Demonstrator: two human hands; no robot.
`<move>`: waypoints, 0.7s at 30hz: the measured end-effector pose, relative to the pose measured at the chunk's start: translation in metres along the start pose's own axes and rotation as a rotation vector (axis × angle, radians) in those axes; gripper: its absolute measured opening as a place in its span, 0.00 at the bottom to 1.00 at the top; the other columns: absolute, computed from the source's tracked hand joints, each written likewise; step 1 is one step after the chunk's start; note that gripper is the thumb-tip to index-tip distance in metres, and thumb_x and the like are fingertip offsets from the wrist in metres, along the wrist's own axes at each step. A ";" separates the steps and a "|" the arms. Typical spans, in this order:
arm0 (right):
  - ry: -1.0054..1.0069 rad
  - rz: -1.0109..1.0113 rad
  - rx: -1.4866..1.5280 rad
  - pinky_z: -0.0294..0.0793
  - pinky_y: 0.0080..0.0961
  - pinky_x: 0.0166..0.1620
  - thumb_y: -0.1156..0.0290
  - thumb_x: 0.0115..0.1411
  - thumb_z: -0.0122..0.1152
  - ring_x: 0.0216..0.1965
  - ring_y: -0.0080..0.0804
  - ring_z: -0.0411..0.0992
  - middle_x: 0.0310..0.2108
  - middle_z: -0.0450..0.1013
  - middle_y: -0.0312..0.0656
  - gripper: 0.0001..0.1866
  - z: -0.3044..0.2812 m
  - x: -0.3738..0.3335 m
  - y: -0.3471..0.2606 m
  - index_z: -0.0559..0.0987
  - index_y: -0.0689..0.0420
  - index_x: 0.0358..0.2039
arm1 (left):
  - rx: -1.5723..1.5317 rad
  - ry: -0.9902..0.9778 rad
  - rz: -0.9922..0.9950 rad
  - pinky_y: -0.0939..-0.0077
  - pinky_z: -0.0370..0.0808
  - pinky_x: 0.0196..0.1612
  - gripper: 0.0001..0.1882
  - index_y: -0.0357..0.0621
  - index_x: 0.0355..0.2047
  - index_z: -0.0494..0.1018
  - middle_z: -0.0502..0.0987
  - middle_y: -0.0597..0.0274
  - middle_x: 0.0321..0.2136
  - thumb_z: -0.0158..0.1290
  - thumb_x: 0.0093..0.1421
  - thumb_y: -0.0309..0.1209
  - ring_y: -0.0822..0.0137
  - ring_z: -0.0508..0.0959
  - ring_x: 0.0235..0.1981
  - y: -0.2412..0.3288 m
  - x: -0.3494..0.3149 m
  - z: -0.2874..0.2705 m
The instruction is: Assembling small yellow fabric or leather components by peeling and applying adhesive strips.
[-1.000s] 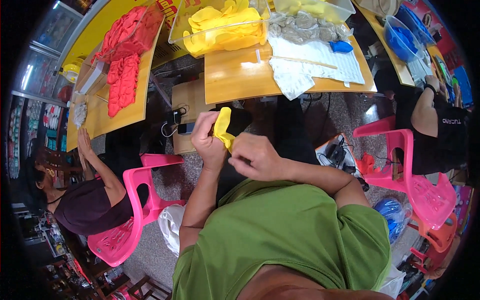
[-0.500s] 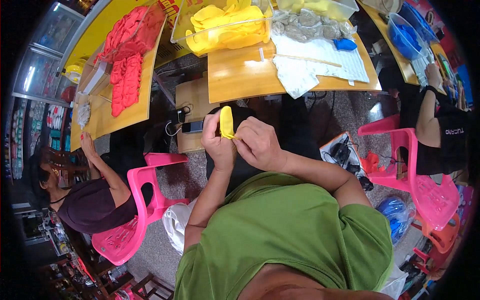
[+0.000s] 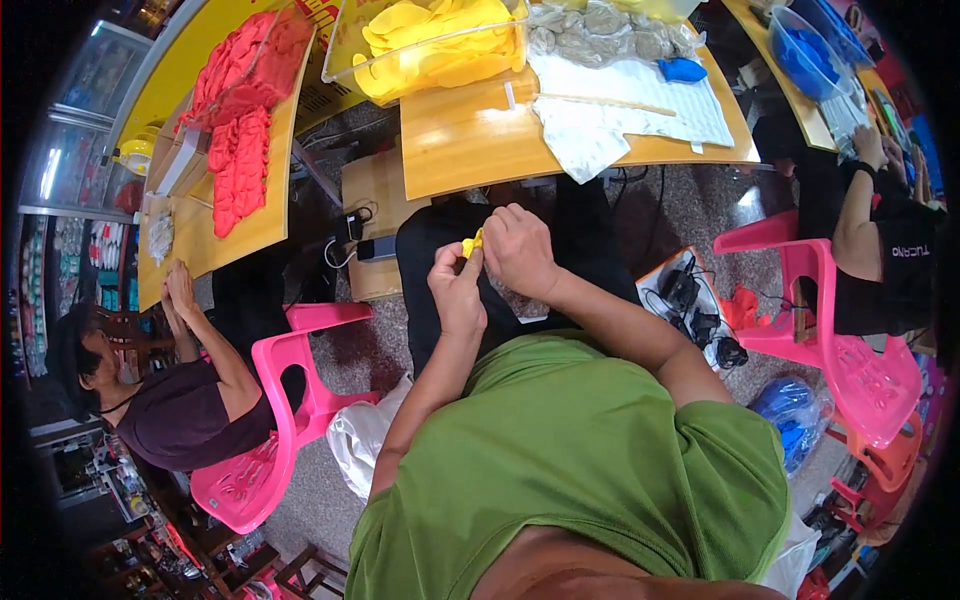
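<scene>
Above my lap, my left hand (image 3: 459, 290) pinches a small, soft yellow piece (image 3: 469, 246), mostly hidden among the fingers. My right hand (image 3: 519, 252) is closed at the piece's right edge, its fingertips meeting those of the left. What exactly the right fingers grip is hard to see, but they appear to be on the same piece. Beyond my hands, many similar flat yellow pieces (image 3: 440, 45) fill a clear plastic bin on the wooden table (image 3: 460, 165).
A white cloth (image 3: 585, 150), grey bundles (image 3: 600, 35) and a blue bundle (image 3: 683, 70) lie on the table. Red pieces (image 3: 238, 175) cover a side table at left. Co-workers sit on pink chairs (image 3: 290, 385) at both sides. A phone (image 3: 377, 249) rests on cardboard.
The yellow piece stood upright and long above my left fingers; now it is folded or crumpled small between both hands. My right hand has risen slightly, and the view has shifted a little.
</scene>
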State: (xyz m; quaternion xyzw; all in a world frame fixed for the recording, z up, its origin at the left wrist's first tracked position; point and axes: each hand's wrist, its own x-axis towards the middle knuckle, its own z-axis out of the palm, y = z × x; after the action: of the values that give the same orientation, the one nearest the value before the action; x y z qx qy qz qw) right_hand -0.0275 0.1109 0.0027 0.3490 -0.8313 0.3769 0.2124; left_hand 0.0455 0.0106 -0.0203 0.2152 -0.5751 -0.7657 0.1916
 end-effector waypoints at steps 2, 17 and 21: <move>-0.030 -0.063 0.104 0.66 0.36 0.26 0.75 0.43 0.58 0.25 0.42 0.65 0.21 0.64 0.44 0.07 -0.003 -0.001 0.007 0.68 0.59 0.20 | -0.095 -0.187 -0.172 0.82 0.63 0.44 0.05 0.35 0.32 0.74 0.69 0.68 0.34 0.50 0.59 0.24 0.76 0.69 0.34 0.006 0.004 -0.010; -0.240 -0.087 0.256 0.68 0.37 0.28 0.72 0.46 0.59 0.26 0.43 0.68 0.20 0.66 0.44 0.08 -0.017 0.005 -0.005 0.68 0.58 0.19 | 0.049 -0.202 -0.344 0.82 0.73 0.23 0.03 0.40 0.31 0.70 0.73 0.65 0.23 0.52 0.59 0.27 0.76 0.72 0.19 0.038 -0.003 -0.026; -0.223 -0.136 0.271 0.67 0.36 0.27 0.73 0.46 0.59 0.25 0.43 0.67 0.20 0.66 0.44 0.08 -0.020 0.002 -0.009 0.68 0.59 0.19 | 0.211 -0.233 -0.298 0.85 0.63 0.17 0.09 0.41 0.24 0.71 0.69 0.69 0.15 0.50 0.61 0.30 0.80 0.66 0.14 0.030 -0.005 -0.029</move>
State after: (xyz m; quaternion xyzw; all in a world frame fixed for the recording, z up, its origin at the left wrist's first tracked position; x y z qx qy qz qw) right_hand -0.0203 0.1216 0.0209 0.4695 -0.7658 0.4291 0.0951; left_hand 0.0672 -0.0180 0.0021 0.2268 -0.6321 -0.7408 -0.0148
